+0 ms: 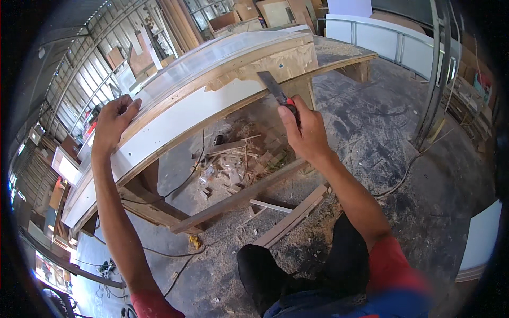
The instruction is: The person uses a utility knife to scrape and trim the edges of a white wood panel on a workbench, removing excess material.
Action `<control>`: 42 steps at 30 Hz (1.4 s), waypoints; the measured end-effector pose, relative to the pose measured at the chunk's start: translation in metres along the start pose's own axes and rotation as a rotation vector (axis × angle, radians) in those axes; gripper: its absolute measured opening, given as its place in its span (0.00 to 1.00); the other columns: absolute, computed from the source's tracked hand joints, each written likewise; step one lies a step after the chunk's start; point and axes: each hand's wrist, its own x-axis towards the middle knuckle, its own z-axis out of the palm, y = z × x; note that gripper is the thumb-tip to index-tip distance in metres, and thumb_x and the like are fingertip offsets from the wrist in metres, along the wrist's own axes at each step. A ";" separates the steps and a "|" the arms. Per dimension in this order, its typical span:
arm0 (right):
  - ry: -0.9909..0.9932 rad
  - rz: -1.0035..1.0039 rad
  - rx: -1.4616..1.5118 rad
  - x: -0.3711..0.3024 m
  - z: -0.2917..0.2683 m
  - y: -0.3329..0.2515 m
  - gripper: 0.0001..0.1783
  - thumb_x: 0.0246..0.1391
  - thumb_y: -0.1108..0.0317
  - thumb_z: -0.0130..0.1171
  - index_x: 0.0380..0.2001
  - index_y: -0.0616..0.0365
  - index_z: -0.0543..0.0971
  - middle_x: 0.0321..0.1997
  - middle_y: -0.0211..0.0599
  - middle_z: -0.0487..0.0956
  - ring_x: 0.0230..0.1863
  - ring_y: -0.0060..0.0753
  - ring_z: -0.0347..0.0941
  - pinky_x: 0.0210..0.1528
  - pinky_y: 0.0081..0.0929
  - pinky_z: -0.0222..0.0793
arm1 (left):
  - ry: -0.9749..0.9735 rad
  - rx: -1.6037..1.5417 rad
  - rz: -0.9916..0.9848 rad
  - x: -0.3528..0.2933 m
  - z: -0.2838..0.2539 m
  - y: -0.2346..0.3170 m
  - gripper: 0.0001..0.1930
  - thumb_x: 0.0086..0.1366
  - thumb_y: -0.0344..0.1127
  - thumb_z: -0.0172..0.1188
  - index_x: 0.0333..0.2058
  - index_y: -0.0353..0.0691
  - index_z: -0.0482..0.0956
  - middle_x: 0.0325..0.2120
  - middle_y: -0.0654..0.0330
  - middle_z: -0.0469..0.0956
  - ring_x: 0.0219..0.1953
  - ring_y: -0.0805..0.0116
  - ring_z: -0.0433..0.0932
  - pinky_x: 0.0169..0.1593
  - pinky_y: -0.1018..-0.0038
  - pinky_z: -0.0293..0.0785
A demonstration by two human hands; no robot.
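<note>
In my right hand (307,129) is a flat-bladed scraper (273,86) with a red and black handle. My fingers are wrapped round the handle, and the blade points up and left against the side of a long panel (175,119). That side is white along the left and middle. Toward its right end there is a ragged tan, glue-like or bare patch (260,66). Farther left, my left hand (113,123) grips the panel's upper wooden edge with curled fingers; its fingertips are partly hidden. A clear, shiny sheet (212,46) covers the panel's top.
A wooden stand (238,197) supports the panel, with scrap wood and plastic (230,164) beneath. Planks (291,217) and sawdust lie near my knees. A black cable (180,185) crosses the floor. A metal post (436,79) rises at right; boards lean along the back.
</note>
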 end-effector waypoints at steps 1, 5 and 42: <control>-0.009 -0.046 -0.040 0.003 0.002 0.002 0.19 0.67 0.53 0.57 0.39 0.61 0.74 0.18 0.47 0.77 0.22 0.56 0.79 0.24 0.45 0.71 | 0.000 -0.003 -0.005 -0.001 0.001 -0.001 0.21 0.68 0.48 0.61 0.26 0.33 0.76 0.18 0.66 0.63 0.24 0.76 0.59 0.30 0.71 0.57; -0.005 -0.065 -0.090 0.016 0.006 -0.002 0.18 0.67 0.54 0.57 0.39 0.61 0.74 0.18 0.48 0.77 0.22 0.57 0.78 0.24 0.45 0.71 | -0.005 -0.023 -0.007 0.001 0.002 -0.011 0.22 0.68 0.48 0.60 0.24 0.34 0.73 0.18 0.67 0.63 0.24 0.77 0.58 0.30 0.71 0.56; -0.144 -0.145 -0.163 -0.026 0.002 0.031 0.15 0.67 0.59 0.57 0.40 0.63 0.73 0.19 0.49 0.76 0.21 0.55 0.79 0.22 0.39 0.70 | 0.024 0.101 0.019 0.000 0.003 -0.004 0.23 0.70 0.48 0.58 0.26 0.31 0.69 0.19 0.59 0.64 0.25 0.72 0.62 0.32 0.67 0.61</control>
